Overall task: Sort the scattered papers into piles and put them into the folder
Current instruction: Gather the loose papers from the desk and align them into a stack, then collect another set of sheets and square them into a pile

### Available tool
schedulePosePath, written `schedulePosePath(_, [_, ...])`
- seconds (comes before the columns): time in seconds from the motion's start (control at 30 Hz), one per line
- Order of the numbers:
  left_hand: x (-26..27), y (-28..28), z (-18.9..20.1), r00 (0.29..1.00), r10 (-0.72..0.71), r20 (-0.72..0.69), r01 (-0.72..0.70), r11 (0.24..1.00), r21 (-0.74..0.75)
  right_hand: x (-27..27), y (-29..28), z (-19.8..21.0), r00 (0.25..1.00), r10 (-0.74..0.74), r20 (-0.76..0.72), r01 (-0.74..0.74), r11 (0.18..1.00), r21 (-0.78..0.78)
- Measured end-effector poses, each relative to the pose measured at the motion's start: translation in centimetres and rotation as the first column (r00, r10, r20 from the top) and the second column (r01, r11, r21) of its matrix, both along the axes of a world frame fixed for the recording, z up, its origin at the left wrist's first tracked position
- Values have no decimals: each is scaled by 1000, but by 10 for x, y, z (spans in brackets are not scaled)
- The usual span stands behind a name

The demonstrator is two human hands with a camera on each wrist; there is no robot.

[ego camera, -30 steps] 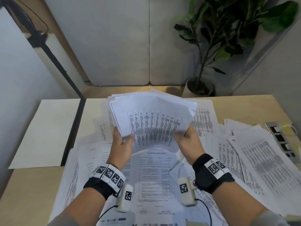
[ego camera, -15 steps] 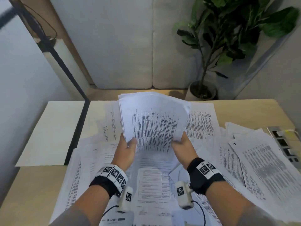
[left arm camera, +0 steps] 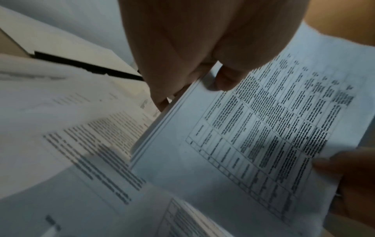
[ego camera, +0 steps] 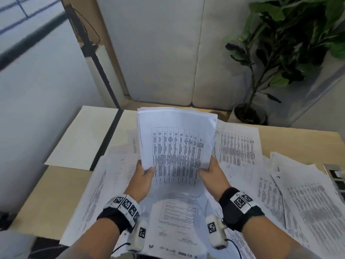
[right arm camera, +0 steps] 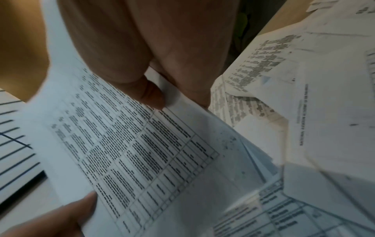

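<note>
A thick stack of printed table sheets [ego camera: 177, 143] stands nearly upright above the desk, held by both hands. My left hand [ego camera: 143, 176] grips its lower left edge, thumb on the front sheet; the wrist view shows the stack [left arm camera: 253, 136] pinched between thumb and fingers [left arm camera: 225, 80]. My right hand [ego camera: 211, 172] grips the lower right edge, and its thumb [right arm camera: 152, 94] presses the stack [right arm camera: 131, 152]. Loose papers [ego camera: 308, 202] cover the desk [ego camera: 56, 199] beneath. An open folder [ego camera: 82, 137] with a black spine lies flat at the far left.
A potted plant [ego camera: 280, 53] stands beyond the desk's far right corner. A power strip [ego camera: 336, 176] sits at the right edge. A black pole [ego camera: 97, 60] leans behind the folder. Bare desk wood shows at the near left.
The fanned, spread stack has been squared up into a narrower, more upright bundle between both hands. The view has tilted and shifted slightly.
</note>
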State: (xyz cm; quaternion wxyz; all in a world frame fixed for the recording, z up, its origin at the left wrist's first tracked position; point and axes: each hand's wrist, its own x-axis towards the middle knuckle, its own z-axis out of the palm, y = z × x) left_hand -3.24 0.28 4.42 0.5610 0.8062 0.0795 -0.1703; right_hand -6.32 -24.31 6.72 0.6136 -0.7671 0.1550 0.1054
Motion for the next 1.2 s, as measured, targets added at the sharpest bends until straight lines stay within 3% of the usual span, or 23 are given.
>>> schedulePosePath(0.27, [-11,78,11,998,2,-58,1,998,66,16,55,1,986,101,-136,-98,995,25])
schedulePosePath(0.53, [-2,223,4,993,85,-83,-55,949,312,31,199,-36,907,295,-299,-278,956,99])
schedulePosePath(0.77, [13,336,-18,976,176,-128,-101,887,451,45,318,-68,889,317,-329,-289,948,132])
schedulePosePath(1.1, [5,387,-77,912,352,-210,-199,828,524,40,383,-106,813,393,-429,-441,897,-13])
schedulePosePath(1.2, [7,382,-72,903,394,-173,-254,812,526,33,376,-106,840,396,-371,-438,898,-33])
